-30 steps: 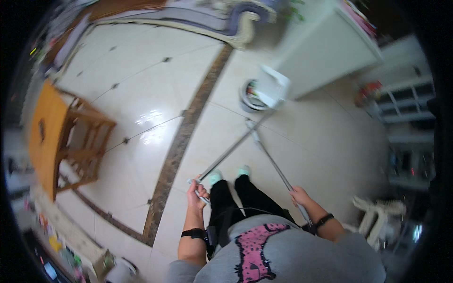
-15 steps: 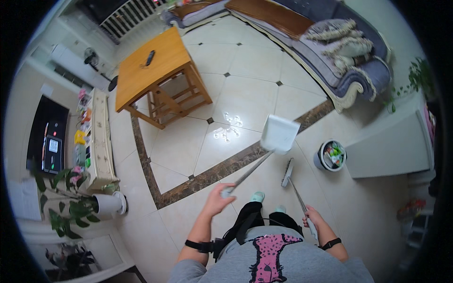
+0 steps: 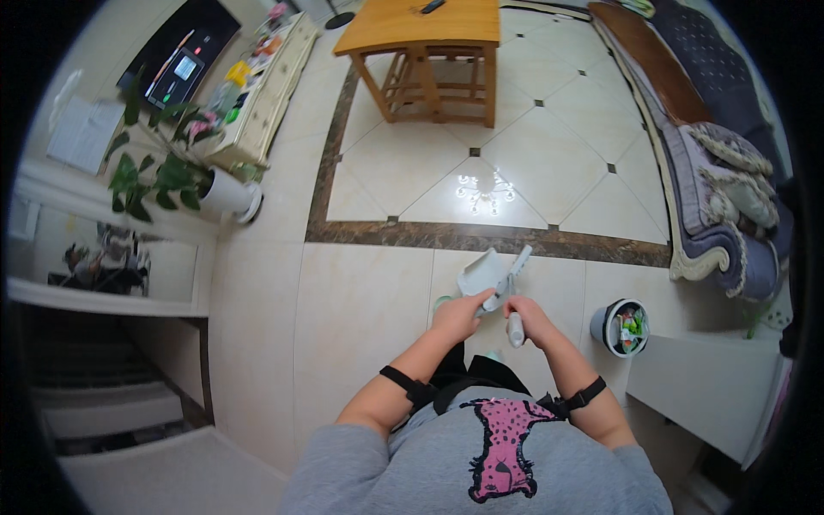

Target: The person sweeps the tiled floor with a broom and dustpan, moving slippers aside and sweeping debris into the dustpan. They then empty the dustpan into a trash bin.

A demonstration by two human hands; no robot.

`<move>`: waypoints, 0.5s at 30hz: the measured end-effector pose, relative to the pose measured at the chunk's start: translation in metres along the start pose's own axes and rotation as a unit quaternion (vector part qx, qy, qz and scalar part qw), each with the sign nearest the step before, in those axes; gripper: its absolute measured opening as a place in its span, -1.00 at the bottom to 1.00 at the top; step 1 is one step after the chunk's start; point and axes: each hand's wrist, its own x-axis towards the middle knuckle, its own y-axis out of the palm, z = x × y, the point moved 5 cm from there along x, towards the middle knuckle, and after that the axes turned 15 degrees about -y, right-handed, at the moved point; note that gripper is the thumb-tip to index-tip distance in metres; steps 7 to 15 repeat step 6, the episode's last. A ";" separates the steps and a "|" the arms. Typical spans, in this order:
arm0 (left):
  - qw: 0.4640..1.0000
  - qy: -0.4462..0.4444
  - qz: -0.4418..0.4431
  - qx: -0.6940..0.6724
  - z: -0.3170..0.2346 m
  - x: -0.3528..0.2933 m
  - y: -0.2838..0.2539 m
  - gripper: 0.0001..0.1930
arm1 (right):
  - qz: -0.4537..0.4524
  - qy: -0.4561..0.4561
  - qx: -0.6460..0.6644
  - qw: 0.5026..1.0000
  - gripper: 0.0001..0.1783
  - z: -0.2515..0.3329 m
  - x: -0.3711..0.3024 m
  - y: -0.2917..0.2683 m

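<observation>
My left hand (image 3: 461, 318) is closed round the grey handle of a white dustpan (image 3: 482, 273), which is in front of my body just short of the dark floor border. Beside it my right hand (image 3: 530, 321) grips the handle of a broom (image 3: 518, 264); the handle's rounded end points back toward me. The broom head is next to the dustpan and partly overlaps it in view. Whether the two touch, and whether anything lies in the pan, I cannot tell.
A bin (image 3: 606, 326) with mixed rubbish stands to the right, beside a white cabinet (image 3: 699, 386). Farther off are a wooden table (image 3: 421, 26) and a purple sofa (image 3: 747, 249). Left are a potted plant (image 3: 227, 193) and steps (image 3: 112, 412) at the lower left.
My view has turned left. Both hands have come closer together, bringing the dustpan and broom, earlier held apart, side by side in front of me.
</observation>
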 end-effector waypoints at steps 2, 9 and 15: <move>0.999 -0.007 -0.014 -0.041 0.008 -0.011 0.013 -0.47 | 0.066 0.018 -0.029 0.997 -0.68 0.006 -0.002 0.027; 0.995 -0.012 -0.030 -0.089 0.032 -0.019 0.027 -0.35 | 0.148 0.026 -0.070 0.986 -0.68 0.026 -0.002 0.061; 0.995 -0.012 -0.030 -0.089 0.032 -0.019 0.027 -0.35 | 0.148 0.026 -0.070 0.986 -0.68 0.026 -0.002 0.061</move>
